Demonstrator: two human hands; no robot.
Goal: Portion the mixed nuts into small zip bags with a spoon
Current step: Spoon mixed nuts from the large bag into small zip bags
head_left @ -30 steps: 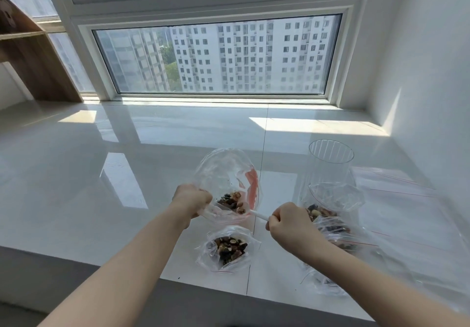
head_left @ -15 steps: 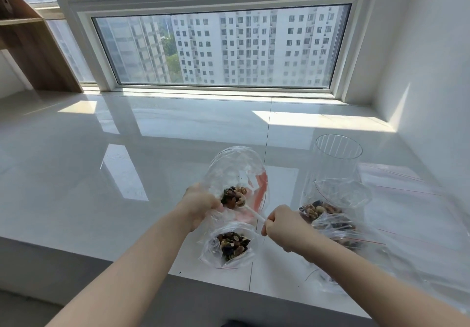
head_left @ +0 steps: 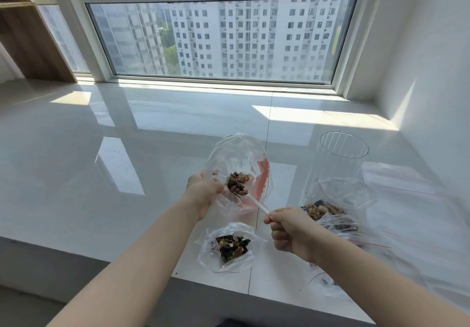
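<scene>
We note a glossy white tiled sill (head_left: 142,164) as landmark. Behind its far edge: a wide white-framed window (head_left: 221,39), high-rise apartment blocks (head_left: 249,37) and some green trees (head_left: 170,54) visible through the glass. At the sill's far left corner stands a wooden shelf unit (head_left: 28,37). A white wall (head_left: 432,54) bounds its right side. Sunlight patches lie on the sill's far part.

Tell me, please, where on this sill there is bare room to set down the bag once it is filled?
The widest bare stretch lies left of the left hand, running to the wooden shelf and back toward the window. The right side is crowded: the glass jar, the nut supply bag and flat empty bags. The filled bag occupies the front edge.
</scene>
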